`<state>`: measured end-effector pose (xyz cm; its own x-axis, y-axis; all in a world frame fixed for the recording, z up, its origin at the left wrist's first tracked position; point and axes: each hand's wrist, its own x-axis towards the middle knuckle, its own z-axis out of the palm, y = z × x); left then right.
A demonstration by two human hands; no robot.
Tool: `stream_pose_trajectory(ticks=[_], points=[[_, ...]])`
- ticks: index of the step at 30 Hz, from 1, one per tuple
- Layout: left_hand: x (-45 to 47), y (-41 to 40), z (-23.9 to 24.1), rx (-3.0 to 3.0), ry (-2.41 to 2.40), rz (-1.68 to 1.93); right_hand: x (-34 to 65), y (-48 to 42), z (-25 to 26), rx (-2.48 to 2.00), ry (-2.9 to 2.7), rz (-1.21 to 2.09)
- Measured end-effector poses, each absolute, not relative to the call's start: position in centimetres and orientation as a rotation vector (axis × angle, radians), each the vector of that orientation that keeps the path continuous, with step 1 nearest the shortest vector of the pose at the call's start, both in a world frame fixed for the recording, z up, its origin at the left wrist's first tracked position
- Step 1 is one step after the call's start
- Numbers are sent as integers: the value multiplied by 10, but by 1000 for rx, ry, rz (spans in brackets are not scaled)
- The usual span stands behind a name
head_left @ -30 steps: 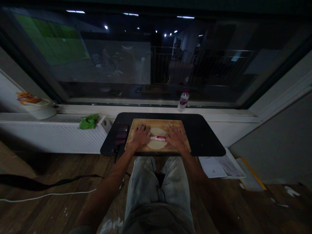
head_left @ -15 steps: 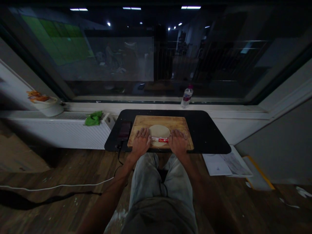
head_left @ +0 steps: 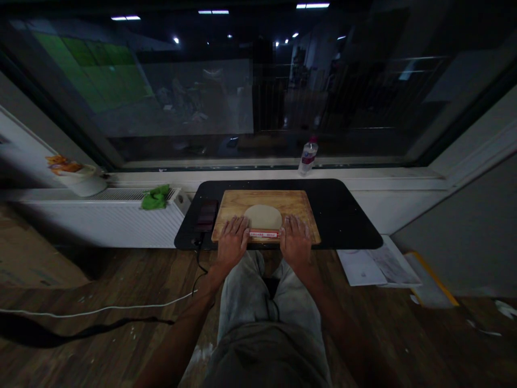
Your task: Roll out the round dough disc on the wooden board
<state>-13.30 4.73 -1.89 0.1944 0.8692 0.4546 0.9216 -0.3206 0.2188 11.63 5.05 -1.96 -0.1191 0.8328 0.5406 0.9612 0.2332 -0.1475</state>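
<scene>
A flat round of pale dough (head_left: 263, 216) lies on a wooden board (head_left: 299, 203) on a small black table (head_left: 343, 215). Across the near edge of the dough lies a red and white roller (head_left: 264, 234). My left hand (head_left: 233, 243) rests flat on the roller's left end, fingers stretched forward. In the same way, my right hand (head_left: 295, 242) lies flat on its right end. Both palms press down on it, and neither hand is closed around it.
A dark phone (head_left: 206, 214) with a cable sits left of the board. A water bottle (head_left: 307, 156) stands on the window sill. A green cloth (head_left: 155, 197) lies on the radiator and a bowl (head_left: 81, 180) further left. Papers (head_left: 377, 268) lie on the floor at right.
Both hands and the roller have come back toward me, from the middle of the dough to its near edge. More of the dough now shows beyond the roller.
</scene>
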Motion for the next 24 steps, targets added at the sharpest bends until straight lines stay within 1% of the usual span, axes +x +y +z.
stream_pose_trajectory(ticks=[9,17,24], points=[[-132,33,-23,-2341,-1754,-880,122,35,-22,-1554,-2024,-300],[-133,28,-25,-2338,-1751,-899,123,30,-23,-1555,-2028,-329],[-123,59,-11,-2299,-1822,-753,123,62,-8,-1596,-2094,-278]])
